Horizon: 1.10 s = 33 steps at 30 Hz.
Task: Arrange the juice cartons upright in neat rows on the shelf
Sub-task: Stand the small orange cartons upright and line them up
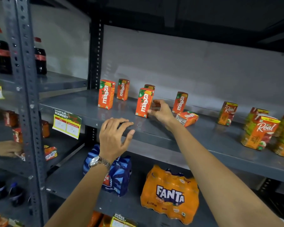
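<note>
Several orange Maaza cartons stand on the grey shelf (82, 105): one at the left front (106, 94), one behind it (123, 89), one in the middle (144, 102) with another (149, 87) half hidden behind it, and one further right (179, 102). A Maaza carton (187, 118) lies on its side. My right hand (161, 112) is open, its fingertips touching the middle carton's right side. My left hand (112, 136) hovers open over the shelf's front edge, a watch on its wrist.
Several Real cartons (259, 131) stand at the shelf's right end. Below lie a Fanta pack (170, 195) and a blue pack (118, 176). A price tag (66, 123) hangs off the shelf edge. Cola bottles (39, 56) fill the left rack, where another person's hand (5, 148) reaches in.
</note>
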Each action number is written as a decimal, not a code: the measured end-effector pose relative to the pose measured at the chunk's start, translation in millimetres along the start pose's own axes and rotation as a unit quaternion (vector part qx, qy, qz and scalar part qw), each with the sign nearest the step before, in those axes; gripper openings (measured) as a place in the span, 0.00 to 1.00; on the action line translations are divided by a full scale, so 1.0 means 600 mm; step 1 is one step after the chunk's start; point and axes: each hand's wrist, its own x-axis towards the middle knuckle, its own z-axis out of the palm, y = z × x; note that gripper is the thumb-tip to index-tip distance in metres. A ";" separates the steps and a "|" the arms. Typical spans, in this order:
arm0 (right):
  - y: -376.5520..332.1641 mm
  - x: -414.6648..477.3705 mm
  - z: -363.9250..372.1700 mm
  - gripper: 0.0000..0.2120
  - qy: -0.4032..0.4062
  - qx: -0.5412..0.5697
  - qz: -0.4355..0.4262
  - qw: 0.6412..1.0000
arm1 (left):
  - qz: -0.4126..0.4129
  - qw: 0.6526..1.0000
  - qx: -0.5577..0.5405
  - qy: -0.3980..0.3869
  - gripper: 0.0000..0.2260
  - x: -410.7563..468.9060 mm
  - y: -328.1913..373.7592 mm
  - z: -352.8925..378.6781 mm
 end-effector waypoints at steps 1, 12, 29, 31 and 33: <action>-0.001 -0.003 -0.009 0.24 0.031 0.004 -0.030 0.999 | 0.003 1.000 -0.008 0.002 0.16 0.001 0.013 0.003; 0.089 -0.034 -0.202 0.23 0.190 -0.091 0.130 0.969 | 0.135 0.988 -0.070 0.013 0.10 0.021 0.210 0.077; 0.062 -0.080 -0.218 0.17 0.162 0.217 0.005 0.963 | 0.129 0.991 -0.027 -0.018 0.12 0.013 0.210 0.076; 0.062 -0.096 -0.237 0.13 0.181 0.227 -0.004 0.957 | 0.113 0.993 -0.032 -0.029 0.12 0.009 0.213 0.075; 0.064 -0.111 -0.259 0.13 0.194 0.222 -0.007 0.956 | 0.094 0.994 -0.042 -0.034 0.13 0.005 0.217 0.073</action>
